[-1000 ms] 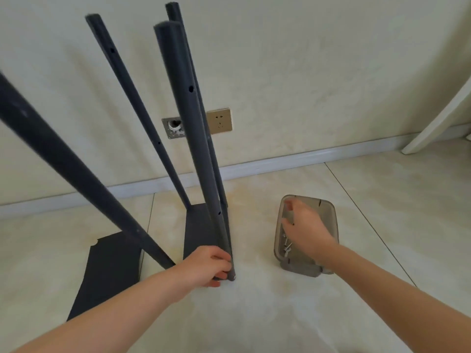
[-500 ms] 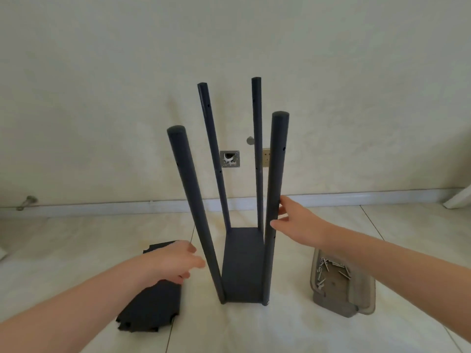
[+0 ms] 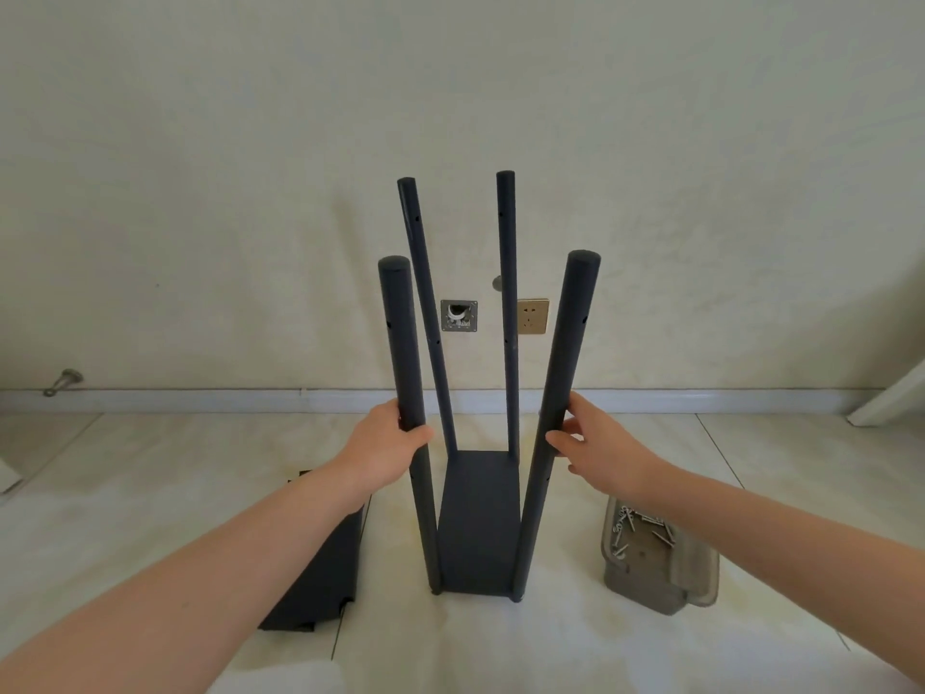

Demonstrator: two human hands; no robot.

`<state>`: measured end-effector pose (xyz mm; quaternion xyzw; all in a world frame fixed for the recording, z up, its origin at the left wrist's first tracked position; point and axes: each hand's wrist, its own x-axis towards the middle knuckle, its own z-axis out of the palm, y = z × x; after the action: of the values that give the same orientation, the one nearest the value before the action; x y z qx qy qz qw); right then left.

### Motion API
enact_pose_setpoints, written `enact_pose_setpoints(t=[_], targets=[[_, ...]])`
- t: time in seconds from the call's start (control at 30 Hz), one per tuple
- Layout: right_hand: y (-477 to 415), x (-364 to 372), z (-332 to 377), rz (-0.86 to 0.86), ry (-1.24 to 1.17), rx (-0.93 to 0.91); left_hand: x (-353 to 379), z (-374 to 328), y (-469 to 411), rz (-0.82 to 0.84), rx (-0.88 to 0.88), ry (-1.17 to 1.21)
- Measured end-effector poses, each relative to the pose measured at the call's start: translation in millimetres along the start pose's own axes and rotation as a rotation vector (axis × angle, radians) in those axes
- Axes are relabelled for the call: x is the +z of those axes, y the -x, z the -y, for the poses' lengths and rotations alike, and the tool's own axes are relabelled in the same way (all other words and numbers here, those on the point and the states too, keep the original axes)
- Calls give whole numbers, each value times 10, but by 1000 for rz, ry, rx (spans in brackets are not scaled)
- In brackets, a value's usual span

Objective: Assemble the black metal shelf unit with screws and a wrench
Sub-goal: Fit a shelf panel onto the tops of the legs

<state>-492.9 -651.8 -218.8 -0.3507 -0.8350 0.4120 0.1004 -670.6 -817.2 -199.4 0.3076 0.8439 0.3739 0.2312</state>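
The black shelf frame stands upright on the floor: a bottom shelf panel (image 3: pixel 478 518) with a black post rising from each corner. My left hand (image 3: pixel 388 445) grips the near left post (image 3: pixel 403 353) at about mid height. My right hand (image 3: pixel 593 445) holds the near right post (image 3: pixel 565 353), with the thumb and fingers curled round its side. The two far posts (image 3: pixel 508 303) lean slightly outward. Loose black shelf panels (image 3: pixel 325 568) lie flat on the floor to the left, partly hidden by my left forearm. A grey plastic tray (image 3: pixel 696 583) with several silver screws (image 3: pixel 645 530) sits to the right.
A wall with a white skirting board (image 3: pixel 200 400) runs close behind the frame. On it are a gold socket (image 3: pixel 532 315) and an open wall box (image 3: pixel 458 315). A metal door stop (image 3: pixel 62 382) sticks out at the far left. A white slanted board (image 3: pixel 886 398) is at the right edge.
My head pulled back and up, so the whole frame now shows. My right hand left the screw tray and took the near right post. My left hand rose from the frame's base to the near left post.
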Motion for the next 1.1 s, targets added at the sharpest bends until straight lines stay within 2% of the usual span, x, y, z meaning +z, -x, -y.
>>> enact_pose_setpoints(t=[0.13, 0.23, 0.47, 0.63, 0.83, 0.97, 1.1], targets=[[169, 114, 36, -5, 143, -67, -114, 38, 55, 11, -29, -35], [319, 240, 119, 54, 209, -145, -211, 141, 93, -27, -69, 11], [653, 355, 405, 187, 266, -289, -394, 339, 115, -75, -51, 49], [768, 441, 546, 254, 297, -323, -468, 414, 60, -91, -32, 50], [728, 479, 612, 273, 227, -324, -497, 489, 6, -127, -27, 10], [567, 439, 495, 268, 223, -291, -557, 514, -1, -54, -115, 23], [268, 277, 227, 152, 251, -187, -634, 498, 110, 133, -223, -30]])
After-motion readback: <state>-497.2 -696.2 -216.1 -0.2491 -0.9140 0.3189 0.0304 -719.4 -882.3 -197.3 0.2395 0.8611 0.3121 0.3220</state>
